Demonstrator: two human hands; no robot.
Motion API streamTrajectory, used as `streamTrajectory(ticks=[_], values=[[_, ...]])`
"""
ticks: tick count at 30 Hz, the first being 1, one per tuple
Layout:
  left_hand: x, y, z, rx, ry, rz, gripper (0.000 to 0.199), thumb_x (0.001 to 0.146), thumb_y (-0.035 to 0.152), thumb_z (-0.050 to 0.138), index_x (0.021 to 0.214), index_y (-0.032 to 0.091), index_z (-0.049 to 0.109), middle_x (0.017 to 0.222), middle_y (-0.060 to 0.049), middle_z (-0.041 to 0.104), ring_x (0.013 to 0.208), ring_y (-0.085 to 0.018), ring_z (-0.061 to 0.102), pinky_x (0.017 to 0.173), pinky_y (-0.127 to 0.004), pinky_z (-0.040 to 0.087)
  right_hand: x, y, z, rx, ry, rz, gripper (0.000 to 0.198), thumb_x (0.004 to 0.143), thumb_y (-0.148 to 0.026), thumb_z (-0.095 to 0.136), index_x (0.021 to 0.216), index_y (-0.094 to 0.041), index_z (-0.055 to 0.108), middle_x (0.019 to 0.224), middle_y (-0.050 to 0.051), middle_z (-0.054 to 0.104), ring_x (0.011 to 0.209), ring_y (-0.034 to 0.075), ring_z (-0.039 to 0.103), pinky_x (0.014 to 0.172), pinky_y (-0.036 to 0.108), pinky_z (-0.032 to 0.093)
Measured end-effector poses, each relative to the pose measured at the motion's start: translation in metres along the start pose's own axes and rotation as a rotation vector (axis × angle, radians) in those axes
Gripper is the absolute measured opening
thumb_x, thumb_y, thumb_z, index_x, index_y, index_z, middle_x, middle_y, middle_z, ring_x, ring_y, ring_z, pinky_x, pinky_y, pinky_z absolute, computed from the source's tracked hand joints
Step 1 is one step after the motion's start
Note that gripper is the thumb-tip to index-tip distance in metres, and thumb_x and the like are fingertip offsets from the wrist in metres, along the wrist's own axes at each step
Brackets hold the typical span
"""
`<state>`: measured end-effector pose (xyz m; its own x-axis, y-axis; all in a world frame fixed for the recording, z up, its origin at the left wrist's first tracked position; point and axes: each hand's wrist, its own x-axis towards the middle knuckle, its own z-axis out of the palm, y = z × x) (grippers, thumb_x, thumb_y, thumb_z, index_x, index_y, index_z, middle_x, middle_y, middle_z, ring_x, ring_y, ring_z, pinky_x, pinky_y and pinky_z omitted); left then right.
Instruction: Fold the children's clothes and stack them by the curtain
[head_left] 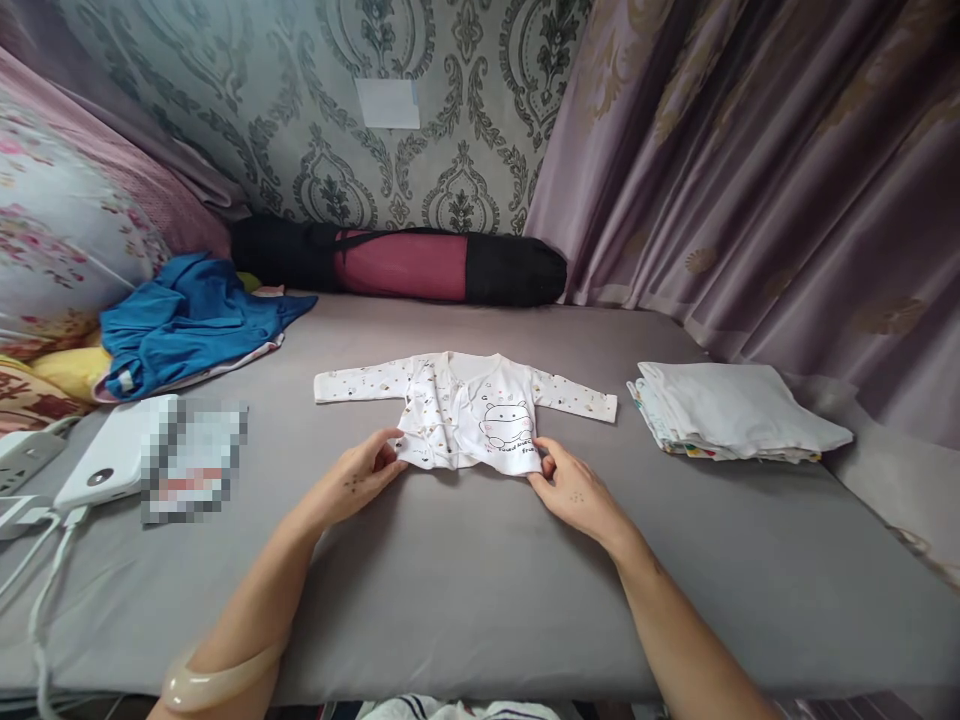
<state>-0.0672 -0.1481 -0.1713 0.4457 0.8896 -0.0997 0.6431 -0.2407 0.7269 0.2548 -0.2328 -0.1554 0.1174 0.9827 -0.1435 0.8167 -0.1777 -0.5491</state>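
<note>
Shirt [465, 410]: white, small scattered prints, black line-drawn animal. Sheet [480, 580]: plain grey. Clock from shirt: bag [405, 265] at 11, black/dark red/black. Wallpaper [465, 150] at 12, grey, dark damask. Curtain [697, 180] at 2, mauve, gold motifs. Cloth stack [742, 405] at 3, white-topped. Garment [187, 320] at 10, blue.

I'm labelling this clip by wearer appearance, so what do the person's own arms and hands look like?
Both forearms are bare, with no sleeves in view. A pale, smooth, rounded bangle circles the left one. The left hand has small dark spots on its back; the right hand shows fainter specks. Neither wears a glove.
</note>
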Motion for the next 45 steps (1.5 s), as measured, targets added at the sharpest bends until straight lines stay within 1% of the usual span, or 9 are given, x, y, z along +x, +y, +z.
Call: streamTrajectory(ticks=[6,11,16,21,25,33,39,42,45], values=[[0.001,0.017,0.006,0.047,0.148,-0.128,0.044,0.082,0.053,0.046,0.115,0.024,0.055,0.075,0.000,0.064,0.065,-0.017,0.055,0.062,-0.029,0.041,-0.001,-0.012,0.011,-0.144,0.123,0.089,0.038,0.087,-0.033,0.048,0.123,-0.025,0.055,0.091,0.004,0.069,0.085,0.020,0.064,0.065,0.027,0.038],[0.003,0.024,0.013,0.054,0.226,-0.162,0.042,0.080,0.053,0.047,0.109,0.024,0.057,0.073,0.001,0.063,0.064,-0.017,0.055,0.064,-0.028,0.042,0.001,-0.017,0.019,-0.255,0.123,0.152,0.042,0.088,-0.027,0.047,0.129,-0.028,0.053,0.096,0.006,0.072,0.089,0.024,0.066,0.068,0.029,0.037],[0.003,0.019,0.013,0.055,0.187,-0.095,0.034,0.076,0.040,0.047,0.104,0.025,0.059,0.067,0.003,0.055,0.060,-0.015,0.049,0.061,-0.026,0.039,0.002,-0.015,0.019,-0.255,0.102,0.154,0.043,0.090,-0.026,0.045,0.132,-0.028,0.051,0.099,0.007,0.072,0.091,0.025,0.066,0.068,0.030,0.037],[0.004,0.013,0.009,0.113,0.209,-0.212,0.022,0.069,0.031,0.047,0.081,0.022,0.064,0.064,0.002,0.055,0.061,-0.015,0.051,0.060,-0.026,0.037,0.001,-0.014,0.015,-0.267,0.096,0.137,0.044,0.089,-0.021,0.044,0.132,-0.028,0.050,0.100,0.006,0.071,0.092,0.024,0.066,0.067,0.029,0.035],[0.003,0.012,0.006,0.140,0.192,-0.270,0.019,0.069,0.029,0.047,0.076,0.022,0.063,0.062,0.001,0.058,0.061,-0.017,0.053,0.058,-0.026,0.036,0.000,-0.013,0.011,-0.285,0.082,0.155,0.045,0.089,-0.018,0.043,0.133,-0.026,0.049,0.101,0.006,0.071,0.091,0.024,0.066,0.065,0.029,0.034],[-0.002,0.017,0.000,0.248,0.168,-0.213,0.018,0.076,0.027,0.044,0.080,0.021,0.061,0.066,0.000,0.057,0.063,-0.016,0.052,0.059,-0.026,0.035,-0.001,-0.015,0.011,-0.360,0.075,0.161,0.044,0.092,-0.018,0.039,0.135,-0.023,0.044,0.103,0.007,0.070,0.091,0.023,0.065,0.064,0.029,0.033],[-0.010,0.019,-0.007,0.406,0.223,-0.159,0.023,0.079,0.023,0.044,0.088,0.022,0.065,0.090,-0.006,0.057,0.090,-0.022,0.056,0.070,-0.028,0.042,-0.018,-0.020,-0.018,-0.378,-0.040,0.021,0.030,0.094,-0.021,0.042,0.123,-0.022,0.051,0.109,0.007,0.067,0.094,0.021,0.063,0.068,0.028,0.034],[-0.009,0.031,-0.010,0.439,0.302,-0.057,0.023,0.079,0.022,0.044,0.089,0.021,0.064,0.091,-0.007,0.057,0.090,-0.023,0.055,0.073,-0.030,0.044,-0.023,-0.033,-0.031,-0.424,-0.085,0.011,0.019,0.094,-0.023,0.047,0.111,-0.022,0.056,0.102,0.006,0.066,0.089,0.020,0.062,0.066,0.028,0.032],[0.003,0.057,-0.002,0.341,0.302,0.118,0.023,0.082,0.020,0.041,0.092,0.020,0.062,0.087,-0.006,0.060,0.081,-0.020,0.057,0.072,-0.029,0.044,-0.016,-0.058,-0.027,-0.371,-0.015,-0.080,0.018,0.096,-0.021,0.042,0.102,-0.021,0.059,0.101,0.006,0.066,0.089,0.019,0.061,0.067,0.028,0.033]])
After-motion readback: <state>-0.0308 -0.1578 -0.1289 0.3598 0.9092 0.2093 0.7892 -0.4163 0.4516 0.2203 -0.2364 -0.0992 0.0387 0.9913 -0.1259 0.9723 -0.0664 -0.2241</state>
